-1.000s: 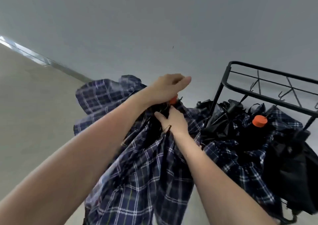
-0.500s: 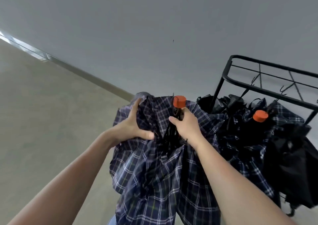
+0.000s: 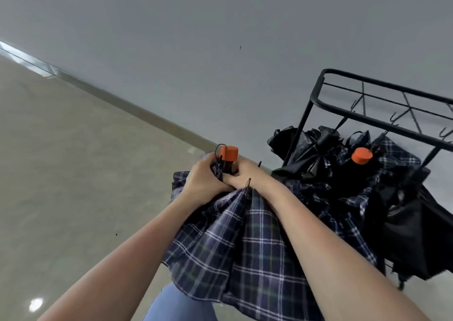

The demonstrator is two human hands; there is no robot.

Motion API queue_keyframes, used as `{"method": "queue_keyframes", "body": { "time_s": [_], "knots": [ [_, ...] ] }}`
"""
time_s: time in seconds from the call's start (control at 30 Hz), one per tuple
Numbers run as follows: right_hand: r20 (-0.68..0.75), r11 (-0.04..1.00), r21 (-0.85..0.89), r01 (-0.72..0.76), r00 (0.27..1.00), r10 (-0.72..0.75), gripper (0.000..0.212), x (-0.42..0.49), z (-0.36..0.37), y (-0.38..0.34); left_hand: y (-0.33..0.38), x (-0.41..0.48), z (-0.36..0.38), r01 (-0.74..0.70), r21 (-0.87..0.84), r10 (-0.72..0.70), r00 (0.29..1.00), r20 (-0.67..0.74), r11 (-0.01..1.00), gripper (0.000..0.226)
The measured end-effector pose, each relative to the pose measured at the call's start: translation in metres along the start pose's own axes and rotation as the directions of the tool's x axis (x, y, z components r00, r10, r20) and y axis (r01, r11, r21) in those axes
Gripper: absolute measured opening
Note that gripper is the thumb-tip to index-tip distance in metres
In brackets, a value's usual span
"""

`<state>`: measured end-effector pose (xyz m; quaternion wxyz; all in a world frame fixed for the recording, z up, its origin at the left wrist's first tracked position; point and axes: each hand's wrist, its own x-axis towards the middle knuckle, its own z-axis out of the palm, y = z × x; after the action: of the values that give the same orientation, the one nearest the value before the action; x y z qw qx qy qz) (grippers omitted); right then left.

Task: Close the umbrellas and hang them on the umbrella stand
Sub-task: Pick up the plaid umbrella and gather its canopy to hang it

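A navy plaid umbrella [image 3: 245,252] hangs folded in front of me, its orange handle cap [image 3: 229,153] pointing up. My left hand [image 3: 203,178] wraps the gathered cloth just below the cap. My right hand [image 3: 247,174] grips the same spot from the right, touching the left hand. To the right stands the black metal umbrella stand [image 3: 318,92] with hooks [image 3: 397,118] along its top bars. Another plaid umbrella with an orange cap [image 3: 361,155] and black umbrellas [image 3: 308,154] hang bunched on it.
A beige floor [image 3: 73,173] spreads to the left, meeting a pale grey wall [image 3: 220,38] at a baseboard. My blue-clad knee [image 3: 176,303] shows below the umbrella. A black umbrella [image 3: 416,235] droops at the stand's right side.
My left hand moved from the cloth's left side up to the neck below the orange cap, joining my right hand. The plaid canopy has been gathered tighter and hangs lower.
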<state>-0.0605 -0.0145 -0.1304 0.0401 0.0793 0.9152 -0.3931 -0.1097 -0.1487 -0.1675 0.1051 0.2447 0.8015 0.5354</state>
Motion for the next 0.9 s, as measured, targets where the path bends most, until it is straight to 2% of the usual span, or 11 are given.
{"method": "queue_keyframes", "body": {
  "time_s": [0.13, 0.23, 0.33, 0.4, 0.47, 0.57, 0.6, 0.67, 0.7, 0.77, 0.9],
  "knots": [
    [0.164, 0.981, 0.164, -0.101, 0.984, 0.074, 0.023, -0.010, -0.008, -0.003, 0.002, -0.002, 0.000, -0.010, -0.064, 0.013, 0.999, 0.046, 0.998, 0.051],
    [0.119, 0.990, 0.081, -0.112, 0.988, 0.102, 0.029, -0.018, -0.013, -0.011, 0.003, 0.000, 0.002, -0.015, -0.113, 0.023, 0.997, 0.069, 0.993, 0.037],
    [-0.211, 0.999, 0.039, -0.011, 0.977, 0.019, 0.035, -0.030, -0.018, -0.022, 0.000, 0.007, 0.000, -0.025, -0.064, 0.024, 1.000, -0.018, 0.998, 0.038],
    [-0.504, 0.987, 0.122, 0.101, 0.863, -0.026, 0.039, -0.040, -0.023, -0.027, -0.004, 0.012, -0.003, -0.003, 0.010, 0.005, 0.994, -0.107, 1.000, 0.036],
    [-0.644, 0.975, 0.155, 0.158, 0.765, -0.021, 0.059, -0.050, -0.023, -0.027, -0.004, 0.016, -0.007, 0.056, 0.019, -0.052, 0.980, -0.194, 0.998, 0.029],
    [-0.432, 0.993, 0.086, -0.083, 0.895, 0.112, 0.134, -0.055, -0.008, -0.012, 0.000, 0.019, -0.013, 0.094, -0.014, -0.094, 0.958, -0.272, 0.995, 0.027],
    [-0.312, 0.979, 0.094, -0.179, 0.929, 0.200, 0.149, -0.054, -0.001, -0.005, 0.003, 0.019, -0.013, 0.083, -0.022, -0.086, 0.962, -0.260, 0.996, 0.027],
    [-0.114, 0.929, 0.267, -0.257, 0.948, 0.296, 0.158, -0.051, 0.013, 0.004, 0.010, 0.016, -0.009, 0.034, -0.037, -0.040, 0.984, -0.175, 0.999, 0.032],
    [-0.074, 0.893, 0.387, -0.230, 0.958, 0.278, 0.152, -0.048, 0.019, 0.006, 0.013, 0.012, -0.004, 0.001, -0.052, -0.007, 0.993, -0.120, 0.999, 0.034],
    [-0.128, 0.861, 0.500, -0.091, 0.976, 0.178, 0.118, -0.040, 0.026, 0.009, 0.018, 0.005, 0.006, -0.051, -0.111, 0.044, 0.997, -0.061, 0.993, 0.034],
    [-0.216, 0.913, 0.407, 0.008, 0.972, 0.088, 0.049, -0.032, 0.029, 0.010, 0.017, -0.003, 0.008, -0.027, -0.235, 0.008, 0.997, -0.082, 0.972, 0.030]
  ]
}}
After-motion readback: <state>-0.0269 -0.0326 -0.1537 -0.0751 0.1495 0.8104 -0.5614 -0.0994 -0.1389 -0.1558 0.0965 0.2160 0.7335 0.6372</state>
